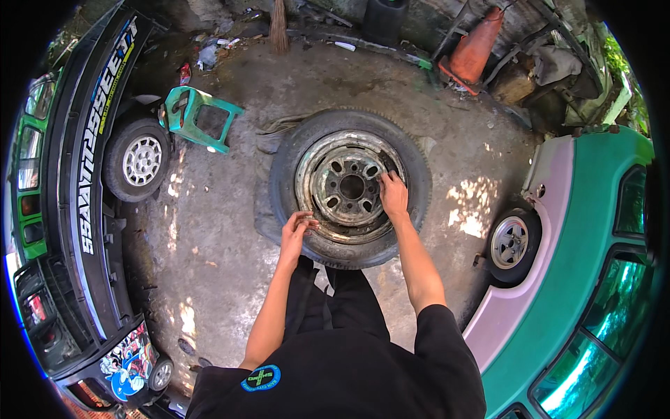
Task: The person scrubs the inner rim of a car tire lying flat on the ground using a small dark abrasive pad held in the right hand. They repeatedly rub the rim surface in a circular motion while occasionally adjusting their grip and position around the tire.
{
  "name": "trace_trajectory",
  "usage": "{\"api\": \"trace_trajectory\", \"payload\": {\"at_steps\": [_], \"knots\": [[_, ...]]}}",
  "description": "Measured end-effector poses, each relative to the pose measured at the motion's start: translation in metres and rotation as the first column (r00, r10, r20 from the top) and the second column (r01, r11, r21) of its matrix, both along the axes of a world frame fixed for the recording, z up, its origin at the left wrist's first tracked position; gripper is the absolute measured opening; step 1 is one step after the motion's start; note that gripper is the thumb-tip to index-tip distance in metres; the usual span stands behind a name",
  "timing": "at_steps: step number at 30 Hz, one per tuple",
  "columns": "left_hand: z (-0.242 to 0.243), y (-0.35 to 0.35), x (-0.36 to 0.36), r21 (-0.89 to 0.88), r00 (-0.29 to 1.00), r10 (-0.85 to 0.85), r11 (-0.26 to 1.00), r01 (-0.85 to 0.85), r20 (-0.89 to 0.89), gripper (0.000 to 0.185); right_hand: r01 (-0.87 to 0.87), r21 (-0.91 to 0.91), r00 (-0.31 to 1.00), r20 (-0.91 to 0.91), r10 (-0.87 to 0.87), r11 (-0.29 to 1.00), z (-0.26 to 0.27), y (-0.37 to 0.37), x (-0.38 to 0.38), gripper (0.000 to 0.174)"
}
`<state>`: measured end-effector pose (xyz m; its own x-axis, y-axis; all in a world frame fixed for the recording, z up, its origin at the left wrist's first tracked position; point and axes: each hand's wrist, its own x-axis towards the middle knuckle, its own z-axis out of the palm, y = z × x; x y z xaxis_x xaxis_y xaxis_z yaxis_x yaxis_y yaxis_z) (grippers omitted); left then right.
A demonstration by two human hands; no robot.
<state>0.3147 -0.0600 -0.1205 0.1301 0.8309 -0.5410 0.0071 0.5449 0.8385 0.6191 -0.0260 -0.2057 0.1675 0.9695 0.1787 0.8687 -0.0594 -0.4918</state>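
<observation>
A car wheel lies flat on the ground before me, its black rubber tyre (287, 180) around a worn, stained steel rim (323, 177). My right hand (393, 193) reaches over the right side of the rim, fingertips drawn together at the wheel disc. Just beyond those fingertips is a dark patch or flat piece (388, 160); whether I grip it cannot be made out. At the rim's lower left edge is my left hand (297, 230), fingers loosely bent and apart, with nothing visible in it. Contact between it and the rim is unclear.
A green plastic stool (201, 118) bearing a brush (181, 107) stands left, beside a parked dark vehicle (91, 173). At right is a green-and-pink vehicle (568, 251). An orange traffic cone (475, 50), a broom (279, 29) and a dark jerrycan (384, 18) line the far wall.
</observation>
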Motion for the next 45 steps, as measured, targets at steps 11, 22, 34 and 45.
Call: {"api": "trace_trajectory", "payload": {"at_steps": [11,22,34,45], "knots": [[0.004,0.006,-0.006,0.015,0.999,-0.029,0.999,0.03,-0.024,0.026,0.103,-0.036,0.993,-0.05,-0.104,0.994,-0.003,-0.019,-0.01,0.015],[0.0,0.001,0.0,0.002,0.999,-0.027,1.0,0.027,0.02,0.025,0.32,-0.01,0.933,-0.169,-0.317,0.948,-0.006,-0.004,-0.022,0.011],[-0.002,0.008,0.005,0.016,0.999,-0.037,0.999,0.037,0.001,0.026,0.229,0.077,0.968,-0.126,-0.218,0.97,-0.002,0.019,-0.018,0.01],[-0.007,0.012,-0.001,-0.012,1.0,-0.015,1.0,0.015,0.0,0.026,0.217,0.105,0.971,-0.129,-0.203,0.97,-0.017,0.011,-0.016,0.016]]}}
